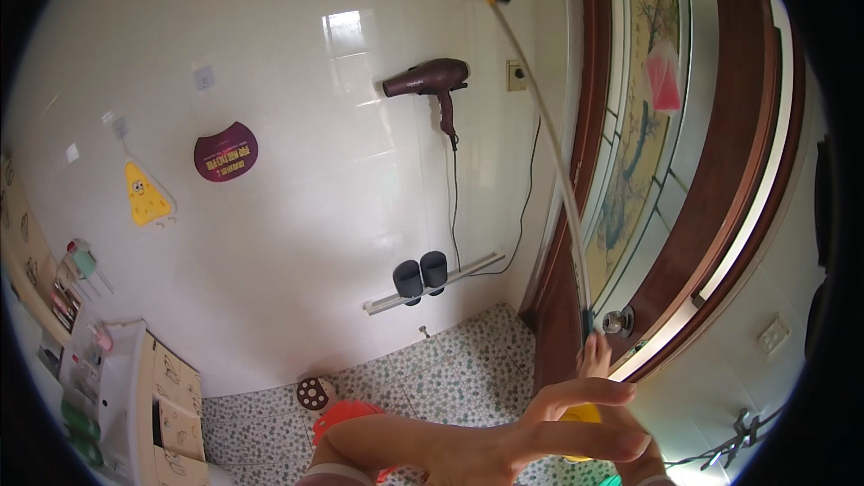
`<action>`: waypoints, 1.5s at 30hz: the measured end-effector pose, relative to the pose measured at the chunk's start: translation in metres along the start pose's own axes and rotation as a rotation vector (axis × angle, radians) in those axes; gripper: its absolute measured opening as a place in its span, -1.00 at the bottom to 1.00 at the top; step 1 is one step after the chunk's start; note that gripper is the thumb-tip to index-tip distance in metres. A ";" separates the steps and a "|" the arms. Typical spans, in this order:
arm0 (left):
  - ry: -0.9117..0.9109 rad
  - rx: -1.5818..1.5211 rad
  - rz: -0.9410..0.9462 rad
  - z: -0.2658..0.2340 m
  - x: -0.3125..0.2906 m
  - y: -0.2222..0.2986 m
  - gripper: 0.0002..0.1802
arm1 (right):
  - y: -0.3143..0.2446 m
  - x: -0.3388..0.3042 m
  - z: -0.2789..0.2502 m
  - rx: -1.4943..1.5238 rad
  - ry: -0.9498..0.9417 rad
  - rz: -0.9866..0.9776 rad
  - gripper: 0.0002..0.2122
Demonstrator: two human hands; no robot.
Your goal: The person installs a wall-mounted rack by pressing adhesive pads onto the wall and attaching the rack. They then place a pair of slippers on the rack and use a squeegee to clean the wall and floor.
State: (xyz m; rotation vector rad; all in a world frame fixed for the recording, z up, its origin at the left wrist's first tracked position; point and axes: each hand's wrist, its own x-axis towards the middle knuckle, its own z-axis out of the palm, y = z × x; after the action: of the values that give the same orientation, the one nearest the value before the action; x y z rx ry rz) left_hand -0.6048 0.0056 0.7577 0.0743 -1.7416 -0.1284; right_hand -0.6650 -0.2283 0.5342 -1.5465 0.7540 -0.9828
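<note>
A long-handled squeegee (558, 162) with a pale pole and a narrow black crosshead rises toward the wall, its head high near the door frame. Around the teal lower end of the pole, beside the door knob (617, 322), my right hand (594, 357) is closed. My left hand (562, 427) reaches across from the lower left in front of my right forearm. Its visible fingers are stretched out and apart, with nothing seen in them. Whether it touches the right forearm, I cannot tell. A yellow thing (583, 414) is partly hidden behind the left hand.
A brown door (756, 153) with a picture panel stands at the right. A dark hair dryer (430, 79) hangs on the tiled wall, its cord below. Dark slippers (409, 280) sit on a low rack. A cabinet (175, 378) stands left. Something orange-red (340, 414) is near my left forearm.
</note>
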 end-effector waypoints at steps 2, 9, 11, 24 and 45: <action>0.019 0.008 0.024 0.001 -0.001 -0.002 -0.40 | -0.055 0.036 0.004 -0.018 -0.089 -0.029 -0.61; 0.088 0.128 0.038 -0.008 -0.004 -0.007 -0.48 | -0.193 0.096 0.044 -0.048 -0.144 -0.315 -0.63; 0.133 0.215 0.038 -0.020 -0.007 -0.010 -0.49 | -0.181 0.089 0.051 -0.082 -0.138 -0.335 -0.63; 0.803 0.894 -1.039 -0.153 -0.106 -0.081 -0.17 | 0.029 -0.088 -0.001 -0.327 -0.363 -0.346 -0.74; 0.783 0.620 -1.078 -0.153 -0.179 -0.086 -0.16 | 0.048 -0.148 -0.020 -0.358 -0.630 -0.064 -0.77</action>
State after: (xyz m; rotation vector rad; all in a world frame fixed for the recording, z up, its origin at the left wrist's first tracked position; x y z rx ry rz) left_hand -0.4254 -0.0646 0.5976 1.3343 -0.7485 -0.2876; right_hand -0.7481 -0.1179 0.4597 -2.0563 0.4408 -0.3607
